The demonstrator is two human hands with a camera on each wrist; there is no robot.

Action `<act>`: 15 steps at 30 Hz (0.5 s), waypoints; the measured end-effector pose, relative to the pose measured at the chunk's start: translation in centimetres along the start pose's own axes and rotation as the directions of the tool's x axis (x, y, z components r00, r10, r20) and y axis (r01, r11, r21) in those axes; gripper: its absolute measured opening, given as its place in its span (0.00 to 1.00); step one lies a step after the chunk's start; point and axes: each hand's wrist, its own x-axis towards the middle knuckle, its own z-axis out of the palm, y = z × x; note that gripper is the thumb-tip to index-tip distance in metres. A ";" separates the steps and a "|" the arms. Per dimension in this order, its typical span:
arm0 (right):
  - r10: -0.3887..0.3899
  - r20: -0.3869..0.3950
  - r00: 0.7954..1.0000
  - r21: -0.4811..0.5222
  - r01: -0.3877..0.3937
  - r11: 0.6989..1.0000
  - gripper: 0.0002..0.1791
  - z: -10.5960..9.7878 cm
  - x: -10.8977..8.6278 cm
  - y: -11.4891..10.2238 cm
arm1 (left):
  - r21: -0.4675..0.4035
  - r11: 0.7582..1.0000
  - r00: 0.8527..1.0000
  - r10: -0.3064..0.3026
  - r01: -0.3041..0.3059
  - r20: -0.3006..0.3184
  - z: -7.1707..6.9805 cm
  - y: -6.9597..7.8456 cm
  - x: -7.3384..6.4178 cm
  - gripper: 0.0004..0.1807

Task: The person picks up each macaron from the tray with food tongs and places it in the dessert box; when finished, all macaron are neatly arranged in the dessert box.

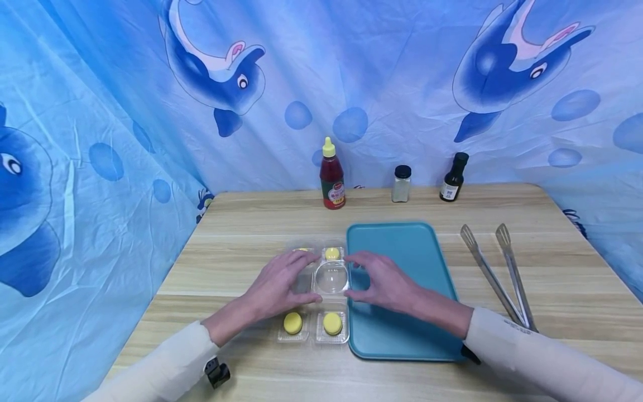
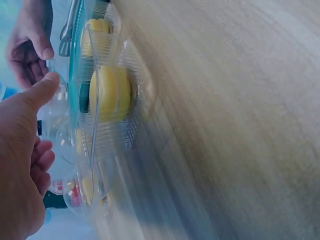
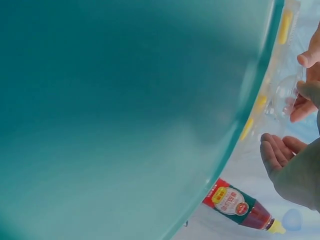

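Both hands hold a clear plastic lid [image 1: 331, 277] with a round raised dome, above the table. My left hand [image 1: 287, 282] grips its left edge, thumb at the near corner. At the opposite edge my right hand [image 1: 384, 282] grips it the same way, over the blue tray's left side. Clear plastic boxes, each with a yellow macaron-like round, lie around and below: near ones hold one round [image 1: 293, 322] and another round [image 1: 332, 323]. Behind the lid sits a further round [image 1: 332, 253], and one more is partly hidden by my left fingers. In the left wrist view a box [image 2: 112, 100] stands close.
A blue tray [image 1: 402, 240] lies right of the boxes. Metal tongs [image 1: 502, 279] rest on its right. Along the back edge stand a red sauce bottle [image 1: 333, 181], a black-capped jar [image 1: 401, 184] and a dark bottle [image 1: 454, 177]. A dolphin-patterned curtain [image 1: 392, 67] hangs behind.
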 end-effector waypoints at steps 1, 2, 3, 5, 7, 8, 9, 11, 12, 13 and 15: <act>-0.002 -0.008 1.000 0.012 0.002 1.000 0.40 -0.1 0.0 -0.1 | 0.002 1.000 1.000 0.007 -0.007 -0.014 0.0 0.0 0.0 0.50; 0.001 -0.013 1.000 0.032 0.000 1.000 0.40 -0.1 -0.1 -0.2 | 0.006 1.000 1.000 0.014 -0.014 -0.026 -0.1 0.0 0.1 0.50; 0.002 -0.019 1.000 0.054 -0.001 0.999 0.41 -0.1 -0.1 -0.4 | 0.008 1.000 0.999 0.023 -0.022 -0.040 -0.1 0.0 0.1 0.51; 0.012 -0.028 1.000 0.111 -0.008 0.994 0.41 -0.2 -0.2 -0.5 | 0.007 0.999 0.997 0.043 -0.043 -0.061 -0.2 0.1 0.3 0.50; 0.037 -0.037 0.999 0.181 -0.030 0.983 0.40 -0.1 -0.2 -0.7 | 0.010 0.998 0.995 0.064 -0.064 -0.079 -0.2 0.1 0.4 0.50; 0.054 -0.042 0.998 0.224 -0.044 0.974 0.39 -0.1 -0.2 -0.8 | 0.009 0.997 0.993 0.075 -0.075 -0.086 -0.3 0.1 0.4 0.49; 0.081 -0.042 0.996 0.276 -0.066 0.959 0.38 -0.1 -0.1 -0.9 | 0.007 0.997 0.993 0.083 -0.083 -0.089 -0.3 0.1 0.5 0.49; 0.141 -0.032 0.989 0.395 -0.117 0.911 0.35 -0.1 0.0 -0.9 | 0.005 0.996 0.991 0.095 -0.095 -0.096 -0.3 0.1 0.6 0.48; 0.174 -0.026 0.984 0.444 -0.144 0.884 0.33 -0.1 0.1 -1.0 | 0.007 0.995 0.990 0.100 -0.100 -0.101 -0.4 0.1 0.7 0.47; 0.208 -0.016 0.978 0.490 -0.174 0.854 0.31 -0.2 0.2 -1.1 | 0.010 0.994 0.989 0.107 -0.106 -0.107 -0.4 0.2 0.7 0.47; 0.278 0.014 0.961 0.563 -0.237 0.792 0.25 -0.3 0.4 -1.2 | 0.017 0.993 0.986 0.118 -0.117 -0.120 -0.4 0.3 0.8 0.47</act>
